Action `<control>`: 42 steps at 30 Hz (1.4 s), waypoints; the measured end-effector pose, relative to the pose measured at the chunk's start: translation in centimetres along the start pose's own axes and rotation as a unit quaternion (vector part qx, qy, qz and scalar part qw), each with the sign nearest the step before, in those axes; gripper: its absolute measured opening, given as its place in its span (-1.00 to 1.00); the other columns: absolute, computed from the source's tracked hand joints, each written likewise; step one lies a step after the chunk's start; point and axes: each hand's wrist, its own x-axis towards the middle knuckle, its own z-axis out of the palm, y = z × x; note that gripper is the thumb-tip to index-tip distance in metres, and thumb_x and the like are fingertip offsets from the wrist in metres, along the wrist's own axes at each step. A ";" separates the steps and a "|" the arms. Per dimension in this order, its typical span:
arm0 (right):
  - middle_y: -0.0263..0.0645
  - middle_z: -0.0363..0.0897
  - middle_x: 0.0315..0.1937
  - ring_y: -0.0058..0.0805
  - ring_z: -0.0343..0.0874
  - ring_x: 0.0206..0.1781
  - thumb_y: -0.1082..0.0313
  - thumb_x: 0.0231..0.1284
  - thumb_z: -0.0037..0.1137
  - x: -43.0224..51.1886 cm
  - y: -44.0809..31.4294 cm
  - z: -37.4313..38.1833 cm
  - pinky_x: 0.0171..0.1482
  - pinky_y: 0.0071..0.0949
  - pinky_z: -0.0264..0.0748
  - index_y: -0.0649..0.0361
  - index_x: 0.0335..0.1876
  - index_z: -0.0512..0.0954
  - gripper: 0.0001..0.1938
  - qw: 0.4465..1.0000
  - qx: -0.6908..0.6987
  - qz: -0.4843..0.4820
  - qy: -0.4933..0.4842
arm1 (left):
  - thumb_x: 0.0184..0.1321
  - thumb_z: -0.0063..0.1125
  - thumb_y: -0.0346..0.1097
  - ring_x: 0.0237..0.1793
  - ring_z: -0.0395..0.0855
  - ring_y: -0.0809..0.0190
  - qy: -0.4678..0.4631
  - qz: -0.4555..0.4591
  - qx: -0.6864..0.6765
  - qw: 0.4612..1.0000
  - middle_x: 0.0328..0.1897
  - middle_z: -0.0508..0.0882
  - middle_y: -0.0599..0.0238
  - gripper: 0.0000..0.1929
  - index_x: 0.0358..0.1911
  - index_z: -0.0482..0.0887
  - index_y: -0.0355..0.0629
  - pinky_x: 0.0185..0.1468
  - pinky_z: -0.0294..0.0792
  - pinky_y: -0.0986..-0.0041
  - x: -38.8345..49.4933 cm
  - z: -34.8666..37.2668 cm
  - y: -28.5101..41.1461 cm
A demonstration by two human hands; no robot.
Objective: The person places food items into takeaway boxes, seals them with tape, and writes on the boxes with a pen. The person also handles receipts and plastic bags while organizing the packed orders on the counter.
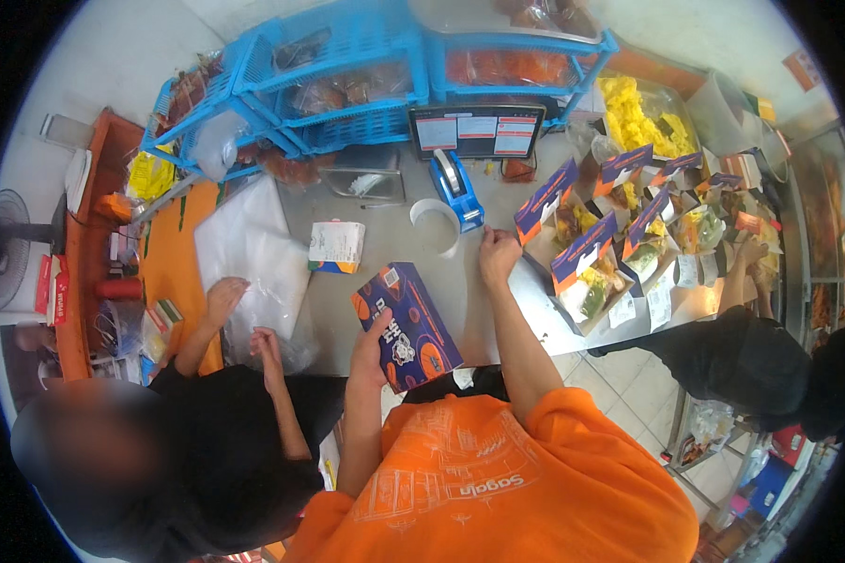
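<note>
A closed purple and orange printed cardboard food box (422,317) is in my left hand (371,348), held at its left side above the table's near edge. My right hand (500,255) is at the near end of a blue tape dispenser (456,190), its fingers bent; whether they pinch a piece of tape cannot be told. A roll of pale tape (436,229) lies against the dispenser's left side. Left of it sits a small box with a printed slip on top (336,243). Several open food boxes (591,281) with yellow rice and greens stand to the right of my right hand.
A co-worker's hands (225,299) are over clear plastic bags (253,246) at the left. Another person's hands (752,250) are among the boxes at the far right. Blue plastic baskets (338,70), a tablet screen (477,130) and a tray of yellow rice (644,116) line the back.
</note>
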 end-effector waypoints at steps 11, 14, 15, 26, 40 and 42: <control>-0.32 0.63 -0.56 -0.62 0.56 -0.40 0.10 0.32 0.30 -4.0 -8.6 -14.8 -0.23 -0.50 0.47 0.29 -0.46 0.68 -0.63 0.768 0.214 -0.003 -0.604 | 0.27 0.34 -0.17 -0.12 0.79 0.20 -0.099 -0.083 -0.004 0.992 -0.01 0.74 0.19 -0.50 0.20 0.52 -0.21 -0.03 0.67 0.31 -0.1 1.0 1.2; -0.31 0.61 -0.60 -0.61 0.55 -0.44 0.08 0.26 0.35 -3.5 -10.2 -16.3 -0.26 -0.47 0.47 0.29 -0.42 0.71 -0.64 0.768 0.131 -0.032 -0.626 | 0.25 0.35 -0.14 -0.12 0.79 0.17 -0.125 -0.085 0.018 0.988 0.00 0.75 0.15 -0.48 0.20 0.52 -0.23 -0.01 0.67 0.29 -0.3 2.4 1.1; -0.30 0.60 -0.62 -0.60 0.54 -0.46 0.07 0.24 0.37 -3.3 -10.4 -16.6 -0.27 -0.45 0.47 0.29 -0.41 0.72 -0.64 0.764 0.141 -0.034 -0.628 | 0.25 0.35 -0.13 -0.11 0.80 0.15 -0.133 -0.084 0.028 0.987 0.00 0.75 0.13 -0.48 0.20 0.54 -0.23 0.00 0.68 0.26 -0.3 2.8 1.1; -0.39 0.53 -0.67 -0.70 0.43 -0.55 0.04 0.16 0.46 -4.7 -8.7 -19.7 -0.52 -0.63 0.28 0.30 -0.50 0.69 -0.59 0.765 0.081 0.152 -0.620 | 0.26 0.31 -0.20 -0.06 0.79 0.15 -0.177 -0.119 -0.040 0.976 0.03 0.74 0.11 -0.50 0.21 0.51 -0.25 0.03 0.67 0.29 -1.6 4.1 -2.0; -0.16 0.65 -0.36 -0.23 0.60 -0.42 0.13 0.02 0.52 -5.0 -4.1 -9.6 -0.33 -0.30 0.53 0.29 0.01 0.58 -0.48 0.938 -0.072 -0.074 -0.330 | 0.30 0.30 -0.21 0.03 0.71 0.21 -0.033 -0.060 -0.108 0.992 0.12 0.65 0.25 -0.50 0.26 0.46 -0.17 0.06 0.61 0.28 -0.7 1.2 -3.0; -0.14 0.59 -0.29 -0.07 0.61 -0.33 0.12 -0.02 0.53 -3.1 -4.8 -8.2 -0.23 -0.20 0.56 0.29 0.22 0.43 -0.29 0.932 -0.168 -0.197 -0.252 | 0.24 0.36 -0.28 0.01 0.70 0.18 0.046 0.021 -0.032 0.998 0.09 0.65 0.22 -0.45 0.26 0.43 -0.20 0.05 0.61 0.28 0.3 0.2 -2.9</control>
